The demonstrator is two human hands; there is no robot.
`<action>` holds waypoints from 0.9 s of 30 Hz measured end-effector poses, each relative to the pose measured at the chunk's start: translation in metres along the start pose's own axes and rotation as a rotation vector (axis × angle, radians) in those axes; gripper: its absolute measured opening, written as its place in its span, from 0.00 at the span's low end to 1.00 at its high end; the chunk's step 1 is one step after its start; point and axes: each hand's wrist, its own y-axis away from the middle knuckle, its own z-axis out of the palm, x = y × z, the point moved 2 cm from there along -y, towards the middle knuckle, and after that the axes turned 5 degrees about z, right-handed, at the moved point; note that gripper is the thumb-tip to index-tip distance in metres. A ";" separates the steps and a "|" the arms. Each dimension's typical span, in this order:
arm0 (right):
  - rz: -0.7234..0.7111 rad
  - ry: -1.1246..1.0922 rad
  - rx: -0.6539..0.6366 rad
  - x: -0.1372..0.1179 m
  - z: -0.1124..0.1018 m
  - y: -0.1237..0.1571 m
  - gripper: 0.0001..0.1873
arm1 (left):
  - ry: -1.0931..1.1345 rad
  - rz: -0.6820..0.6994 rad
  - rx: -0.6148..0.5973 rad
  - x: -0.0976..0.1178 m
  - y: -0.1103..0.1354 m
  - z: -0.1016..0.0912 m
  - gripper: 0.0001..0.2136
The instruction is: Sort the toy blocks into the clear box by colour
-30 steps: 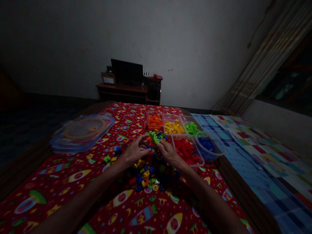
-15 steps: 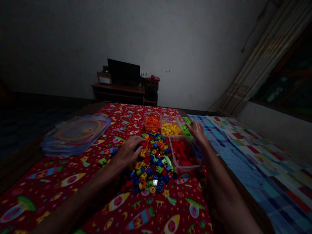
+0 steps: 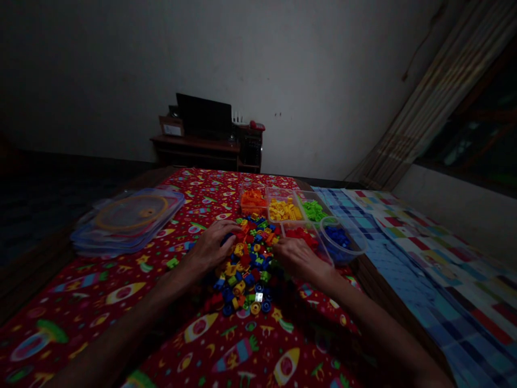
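A mixed pile of toy building bricks (image 3: 252, 264) in blue, yellow, red, green and orange lies on a red patterned cloth (image 3: 194, 307). My left hand (image 3: 212, 245) rests at the pile's left side, thumb and fingers apart around some bricks. At the pile's right edge is my right hand (image 3: 299, 257), its fingers bent down and closed; whatever is under the fingertips is hidden. Just behind it, a clear box of red bricks (image 3: 302, 235) is partly covered by that hand. Beyond are boxes of orange bricks (image 3: 253, 199), yellow bricks (image 3: 285, 209) and green bricks (image 3: 314, 210).
A round clear tub (image 3: 355, 249) with blue bricks (image 3: 337, 236) stands at the right near the cloth's edge. Stacked clear lids (image 3: 125, 223) lie at the left. Behind are a desk with a dark monitor (image 3: 205, 117) and a pale wall.
My right hand has come back from the green-brick box to the right side of the pile, uncovering the green and blue bricks. My left hand has barely moved.
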 end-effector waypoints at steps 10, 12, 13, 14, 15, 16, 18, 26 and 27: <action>-0.149 0.385 0.035 -0.030 0.030 0.031 0.15 | 0.012 0.023 -0.010 0.004 0.001 0.002 0.12; -0.132 0.354 0.022 -0.031 0.034 0.019 0.14 | 0.019 0.026 -0.015 0.005 0.001 0.002 0.12; -0.106 0.320 0.027 -0.030 0.034 0.012 0.15 | 0.022 0.028 -0.020 0.005 0.001 0.001 0.13; -0.068 0.276 0.031 -0.028 0.034 0.006 0.17 | 0.024 0.031 -0.023 0.006 0.001 0.001 0.13; -0.023 0.224 0.022 -0.026 0.033 0.000 0.20 | 0.025 0.034 -0.023 0.006 0.001 0.001 0.13; 0.026 0.171 0.002 -0.024 0.031 -0.005 0.23 | 0.025 0.037 -0.020 0.006 0.001 0.001 0.13; 0.124 0.074 -0.055 -0.019 0.024 -0.015 0.25 | 0.027 0.042 -0.014 0.006 0.000 0.001 0.13; 0.251 -0.120 -0.116 -0.005 -0.021 -0.026 0.10 | 0.041 0.033 -0.024 0.005 0.001 0.001 0.13; 0.244 -0.072 -0.144 -0.006 -0.021 -0.024 0.09 | 0.042 0.031 -0.028 0.005 0.001 0.001 0.13</action>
